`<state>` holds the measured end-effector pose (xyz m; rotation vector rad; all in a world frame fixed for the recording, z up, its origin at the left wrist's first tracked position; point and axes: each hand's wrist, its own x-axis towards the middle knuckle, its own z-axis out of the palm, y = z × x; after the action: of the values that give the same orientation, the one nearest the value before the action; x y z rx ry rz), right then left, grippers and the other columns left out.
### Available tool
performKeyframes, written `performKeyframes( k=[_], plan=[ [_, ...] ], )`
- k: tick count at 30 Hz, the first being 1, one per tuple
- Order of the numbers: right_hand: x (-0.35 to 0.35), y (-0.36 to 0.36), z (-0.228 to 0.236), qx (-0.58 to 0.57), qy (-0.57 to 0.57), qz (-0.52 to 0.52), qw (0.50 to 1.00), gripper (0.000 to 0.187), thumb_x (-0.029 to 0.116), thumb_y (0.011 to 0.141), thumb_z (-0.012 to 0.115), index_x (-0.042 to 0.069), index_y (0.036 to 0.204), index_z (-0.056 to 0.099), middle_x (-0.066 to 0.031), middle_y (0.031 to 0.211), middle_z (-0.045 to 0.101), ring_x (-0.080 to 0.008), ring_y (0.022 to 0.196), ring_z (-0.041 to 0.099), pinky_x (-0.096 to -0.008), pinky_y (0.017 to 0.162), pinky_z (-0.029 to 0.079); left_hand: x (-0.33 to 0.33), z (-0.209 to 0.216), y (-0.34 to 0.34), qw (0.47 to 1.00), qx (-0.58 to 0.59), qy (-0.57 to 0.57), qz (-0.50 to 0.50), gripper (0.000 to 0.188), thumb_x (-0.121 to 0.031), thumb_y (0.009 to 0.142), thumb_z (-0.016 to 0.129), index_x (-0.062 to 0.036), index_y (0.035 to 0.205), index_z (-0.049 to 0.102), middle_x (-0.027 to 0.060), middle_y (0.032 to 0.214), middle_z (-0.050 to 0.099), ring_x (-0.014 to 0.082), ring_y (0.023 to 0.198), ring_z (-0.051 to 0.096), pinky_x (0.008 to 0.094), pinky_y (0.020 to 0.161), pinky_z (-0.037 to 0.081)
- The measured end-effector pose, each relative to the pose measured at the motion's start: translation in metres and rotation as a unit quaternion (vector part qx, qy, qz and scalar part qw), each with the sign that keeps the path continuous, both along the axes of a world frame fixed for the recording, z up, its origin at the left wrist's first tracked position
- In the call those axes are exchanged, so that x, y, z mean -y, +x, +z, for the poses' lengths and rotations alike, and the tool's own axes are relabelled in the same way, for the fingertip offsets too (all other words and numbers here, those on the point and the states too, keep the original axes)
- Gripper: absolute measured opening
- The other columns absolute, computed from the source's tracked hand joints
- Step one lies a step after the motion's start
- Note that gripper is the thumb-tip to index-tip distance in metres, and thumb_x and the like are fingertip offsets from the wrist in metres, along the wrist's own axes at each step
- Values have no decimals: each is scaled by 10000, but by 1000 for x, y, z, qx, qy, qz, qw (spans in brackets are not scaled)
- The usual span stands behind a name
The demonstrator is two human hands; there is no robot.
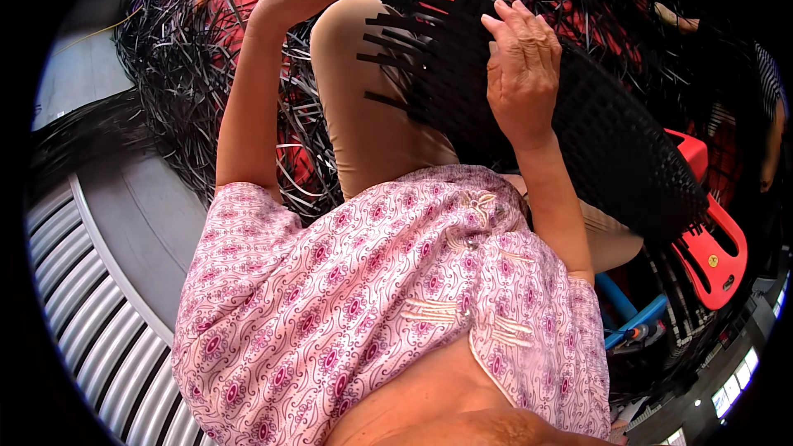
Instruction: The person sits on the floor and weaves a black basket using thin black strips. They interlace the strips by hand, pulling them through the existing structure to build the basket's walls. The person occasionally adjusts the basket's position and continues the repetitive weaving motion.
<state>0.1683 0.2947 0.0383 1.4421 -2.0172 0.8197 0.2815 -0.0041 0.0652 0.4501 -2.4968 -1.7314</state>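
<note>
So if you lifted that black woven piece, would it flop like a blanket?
Probably not: the woven piece reaches across the legs without plainly sagging, so it's likely fairly stiff. Its loose strips stick out quite straight, so they may be springy. They look thin, so it might be light for its size.

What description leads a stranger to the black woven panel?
Start at the pink-and-white patterned shirt. Above it, the bare right hand is at the long black woven panel, which slants toward lower right. Unlike the loose black strips heaped around, it forms one tight mesh.
</note>
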Motion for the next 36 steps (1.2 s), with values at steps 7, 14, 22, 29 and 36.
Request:
performKeyframes(
  k=[7,14,22,29,36],
  plan=[
    [-26,30,-1,32,57,6,998,316,84,875,671,59,1189,662,-93,1266,641,-305,1232,588,-464,1082,428,15,-23,-17,999,25,5,-44,245,-155,886,776,-68,1091,673,-79,820,583,4,767,519,189,678,423],
    [-75,18,14,26,25,-113,993,300,213,927,686,67,1188,668,-83,1237,648,-289,1180,601,-431,1004,444,-62,23,-31,913,-149,-370,86,249,-93,875,688,-97,1123,704,92,1089,696,266,1028,673,367,884,519],
    [-77,1,12,12,52,-147,988,469,259,803,761,94,1223,632,-71,1202,591,-291,1120,561,-455,938,425,-179,0,-44,874,-272,-401,-44,413,-98,868,698,-98,1275,629,84,1261,646,286,1180,587,404,1027,429],
    [-77,-4,-2,41,13,-167,985,476,274,788,758,112,1216,628,-60,1197,558,-269,1148,526,-444,955,401,-198,-17,-46,852,-293,-435,5,442,-27,863,680,-109,1295,637,87,1230,660,277,1153,601,407,1007,440],
    [-82,-1,-3,40,13,-207,977,444,322,789,754,132,1175,646,-55,1219,565,-264,1162,518,-451,972,364,-202,-23,-51,836,-287,-467,-10,385,-31,883,644,-106,1260,668,52,1247,666,242,1188,591,396,1030,423]
  ],
)
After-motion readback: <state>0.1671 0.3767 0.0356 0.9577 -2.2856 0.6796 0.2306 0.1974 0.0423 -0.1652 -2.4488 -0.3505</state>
